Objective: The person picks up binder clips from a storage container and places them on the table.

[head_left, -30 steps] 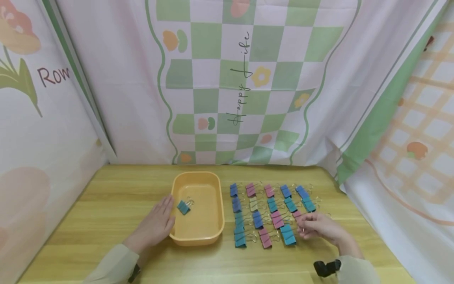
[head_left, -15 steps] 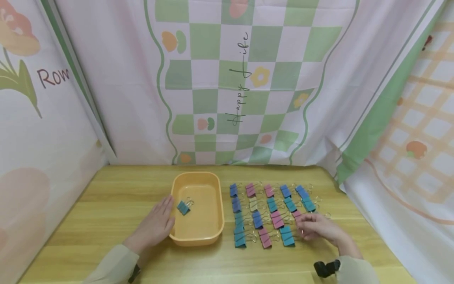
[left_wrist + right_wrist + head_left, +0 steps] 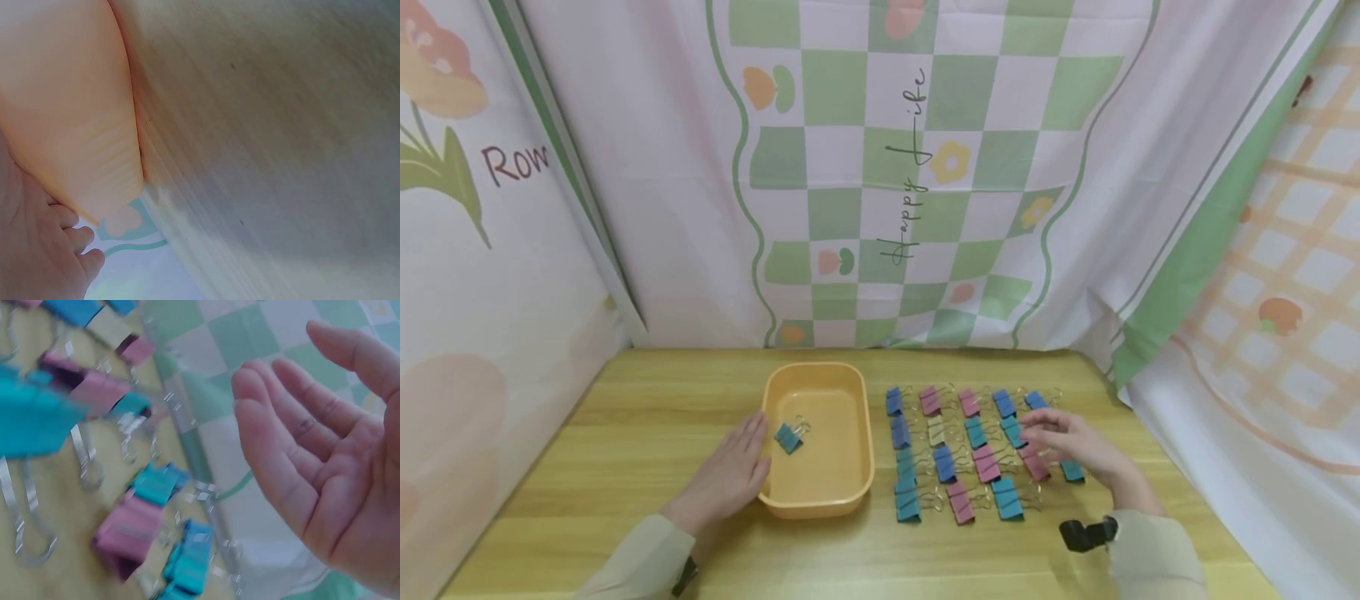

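Note:
My left hand (image 3: 722,475) rests on the left rim of a yellow tray (image 3: 816,508), its fingers straight along the side. In the left wrist view, the hand (image 3: 47,244) touches the tray's outer wall (image 3: 75,119). A single teal binder clip (image 3: 788,437) lies in the tray. My right hand (image 3: 1078,446) hovers over the right end of the rows of binder clips. Close to its fingers are a pink binder clip (image 3: 1036,464) and a teal binder clip (image 3: 1012,431). In the right wrist view, the hand (image 3: 325,462) has spread fingers and holds nothing.
Several blue, pink, teal and pale yellow binder clips (image 3: 945,464) lie in rough rows right of the tray, wire handles pointing right. The wooden table (image 3: 647,417) meets a patterned curtain (image 3: 895,167) at its back edge.
My right hand has lifted from the pink clip near the front and moved towards the back of the table, uncovering that clip and the handles beside it. The left hand stays put.

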Available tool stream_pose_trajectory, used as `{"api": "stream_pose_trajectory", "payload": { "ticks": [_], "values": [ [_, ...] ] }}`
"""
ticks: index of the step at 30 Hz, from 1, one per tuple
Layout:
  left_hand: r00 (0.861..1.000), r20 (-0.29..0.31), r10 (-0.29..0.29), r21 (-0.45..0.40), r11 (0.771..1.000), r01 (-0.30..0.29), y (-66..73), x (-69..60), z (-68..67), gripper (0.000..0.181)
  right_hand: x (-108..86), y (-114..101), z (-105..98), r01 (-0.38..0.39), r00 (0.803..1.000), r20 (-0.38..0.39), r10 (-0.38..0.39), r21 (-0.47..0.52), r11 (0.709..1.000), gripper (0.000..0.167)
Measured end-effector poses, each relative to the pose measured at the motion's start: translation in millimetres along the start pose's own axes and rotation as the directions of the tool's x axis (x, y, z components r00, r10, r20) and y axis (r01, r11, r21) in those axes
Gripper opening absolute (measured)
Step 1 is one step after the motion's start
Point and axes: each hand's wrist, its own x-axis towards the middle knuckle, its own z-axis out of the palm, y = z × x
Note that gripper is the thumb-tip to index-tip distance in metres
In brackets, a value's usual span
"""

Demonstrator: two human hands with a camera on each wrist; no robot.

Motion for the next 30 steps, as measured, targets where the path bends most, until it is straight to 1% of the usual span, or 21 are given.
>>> {"api": "stream_pose_trajectory", "payload": {
  "ticks": [3,8,13,15,21,30],
  "values": [
    [1.0,-0.002,0.0,-0.002,1.0,0.0,0.0,-0.1,-0.1,0.055,8.1,-13,2,0.047,0.999,0.012,-0.047,-0.034,0.998,0.048],
    [1.0,-0.001,0.0,-0.001,1.0,0.0,-0.5,0.0,0.3,0.054,26.8,-33,9,0.109,0.992,0.067,-0.104,-0.079,0.991,0.047],
    [1.0,-0.01,0.004,-0.002,1.0,-0.005,-1.7,-0.3,1.4,0.054,46.1,-57,20,0.155,0.983,0.117,-0.141,-0.116,0.981,0.044],
    [1.0,-0.01,0.005,-0.001,1.0,-0.005,-2.1,-0.3,2.1,0.054,53.8,-67,25,0.17,0.979,0.135,-0.154,-0.113,0.979,0.043],
    [1.0,-0.011,0.002,0.003,1.0,-0.002,-2.1,0.0,2.5,0.055,75.7,-92,47,0.199,0.968,0.181,-0.173,-0.134,0.971,0.043],
    [1.0,-0.013,0.003,-0.002,1.0,-0.003,-1.3,0.1,1.0,0.054,105.7,-113,88,0.258,0.945,0.229,-0.235,-0.073,0.963,0.046]
  ]
}}
